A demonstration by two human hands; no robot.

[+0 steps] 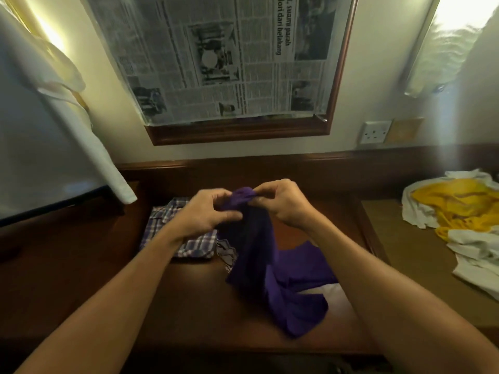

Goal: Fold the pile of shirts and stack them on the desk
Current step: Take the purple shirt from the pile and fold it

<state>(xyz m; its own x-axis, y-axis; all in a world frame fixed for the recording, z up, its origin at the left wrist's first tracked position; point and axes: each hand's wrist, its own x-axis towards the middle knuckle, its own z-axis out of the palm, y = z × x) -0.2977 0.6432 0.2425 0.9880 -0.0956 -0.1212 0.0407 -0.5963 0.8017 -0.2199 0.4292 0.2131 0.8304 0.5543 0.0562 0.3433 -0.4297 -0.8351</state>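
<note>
A folded plaid shirt (172,233) lies flat on the dark wooden desk (175,306), toward its left. Over that shirt's right edge the left hand (205,213) is raised, its forearm reaching in from the lower left, fingers curled and thumb closed on a bunch of the purple shirt (259,257). That shirt hangs from both hands, its top gathered between them and its lower part crumpled on the desk in the middle. The right hand (282,203) comes in from the lower right with the wrist bent, and pinches the top edge between thumb and fingertips, close to the left hand. Further right, a heap of yellow and white clothes (456,203) sits on a lighter surface beside the desk
</note>
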